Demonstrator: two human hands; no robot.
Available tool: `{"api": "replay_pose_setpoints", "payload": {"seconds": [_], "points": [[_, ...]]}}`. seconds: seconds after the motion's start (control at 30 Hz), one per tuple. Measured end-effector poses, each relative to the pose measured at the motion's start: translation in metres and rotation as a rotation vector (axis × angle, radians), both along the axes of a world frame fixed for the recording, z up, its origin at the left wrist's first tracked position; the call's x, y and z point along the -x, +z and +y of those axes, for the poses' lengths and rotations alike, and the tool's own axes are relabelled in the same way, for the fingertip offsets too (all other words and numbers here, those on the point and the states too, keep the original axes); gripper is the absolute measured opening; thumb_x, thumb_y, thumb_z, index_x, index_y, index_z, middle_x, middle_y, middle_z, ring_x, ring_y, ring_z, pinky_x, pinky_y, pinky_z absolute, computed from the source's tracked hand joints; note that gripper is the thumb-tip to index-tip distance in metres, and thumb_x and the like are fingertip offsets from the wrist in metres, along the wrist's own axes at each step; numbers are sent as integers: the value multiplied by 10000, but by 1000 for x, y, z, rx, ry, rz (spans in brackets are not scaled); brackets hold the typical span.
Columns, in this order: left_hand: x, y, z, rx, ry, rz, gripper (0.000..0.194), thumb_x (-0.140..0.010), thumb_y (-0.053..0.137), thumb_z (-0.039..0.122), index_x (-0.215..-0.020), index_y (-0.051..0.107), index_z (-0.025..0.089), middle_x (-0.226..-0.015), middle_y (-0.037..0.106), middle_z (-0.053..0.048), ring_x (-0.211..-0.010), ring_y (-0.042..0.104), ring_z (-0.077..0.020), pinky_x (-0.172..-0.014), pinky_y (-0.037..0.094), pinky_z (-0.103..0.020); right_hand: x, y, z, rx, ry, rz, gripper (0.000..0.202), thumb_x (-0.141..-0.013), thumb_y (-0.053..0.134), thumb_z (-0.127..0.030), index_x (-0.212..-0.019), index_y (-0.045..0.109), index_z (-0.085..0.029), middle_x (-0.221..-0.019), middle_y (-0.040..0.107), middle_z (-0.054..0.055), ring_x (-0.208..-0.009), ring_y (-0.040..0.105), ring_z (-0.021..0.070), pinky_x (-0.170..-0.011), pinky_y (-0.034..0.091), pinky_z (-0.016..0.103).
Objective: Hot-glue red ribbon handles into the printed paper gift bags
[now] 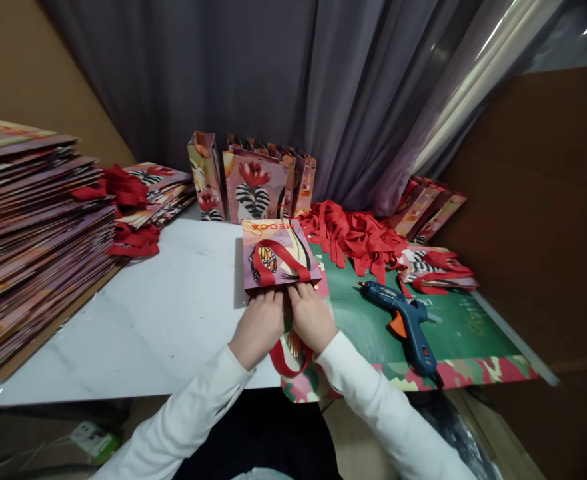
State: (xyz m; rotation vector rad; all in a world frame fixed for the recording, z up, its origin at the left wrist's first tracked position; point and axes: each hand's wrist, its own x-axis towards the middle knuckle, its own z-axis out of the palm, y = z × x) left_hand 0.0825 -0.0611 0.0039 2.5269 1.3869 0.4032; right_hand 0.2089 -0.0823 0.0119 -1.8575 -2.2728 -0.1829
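Note:
A small printed paper gift bag (pixel 300 237) lies on the table in front of me, its mouth towards me, with a red ribbon handle (pixel 293 260) resting over its front. A second red ribbon loop (pixel 288 368) hangs out on the near side. At the bag's mouth, my left hand (pixel 263 323) grips the left part of the edge. Beside it, my right hand (pixel 313 319) holds the same edge further right. The fingertips of both hands go into the opening and are hidden there. To the right, a dark blue glue gun (pixel 408 323) with an orange trigger lies on the green mat.
A tall stack of flat bags (pixel 33 247) rises at the left. Finished-looking upright bags (pixel 256 190) stand at the back. Cut red ribbons (pixel 353 237) are heaped on the green mat (pixel 358 333). A flat bag (pixel 436 268) lies at right, before more upright bags (pixel 418 210).

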Motion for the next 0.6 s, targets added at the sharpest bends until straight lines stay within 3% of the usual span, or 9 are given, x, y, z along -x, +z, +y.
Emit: {"api": "replay_pose_setpoints", "payload": {"seconds": [0.2, 0.3, 0.47, 0.6], "points": [[5, -7, 11, -84, -30, 141, 399, -892, 342, 113, -1212, 569, 40, -1127, 633, -223, -1026, 598, -309, -878, 460, -414, 9, -27, 25, 76, 50, 5, 297, -912, 423, -114, -1137, 615, -81, -1160, 622, 163, -1080, 528, 273, -938, 430, 385], [5, -15, 15, -109, 15, 187, 427, -871, 349, 64, -1247, 550, 57, -1118, 644, -192, -1017, 612, -297, -844, 490, -400, 5, -28, 26, 73, 38, 18, 334, -891, 428, -78, -1174, 605, -66, -1179, 623, 172, -1087, 530, 278, -953, 426, 376], [5, -23, 16, -161, 36, 246, 381, -866, 381, 38, -1179, 598, 65, -1097, 647, -184, -1033, 613, -285, -857, 509, -387, -10, -25, 25, 120, -67, 39, 330, -860, 406, -36, -1072, 655, -83, -1047, 668, 172, -990, 584, 271, -868, 465, 356], [12, -19, 21, -160, 39, 263, 317, -847, 427, 25, -1059, 656, 74, -1001, 676, -170, -967, 639, -280, -806, 530, -363, -20, -26, 24, 80, -44, 62, 446, -856, 379, -20, -1235, 597, -111, -1175, 637, 162, -1105, 554, 261, -885, 465, 334]]}}
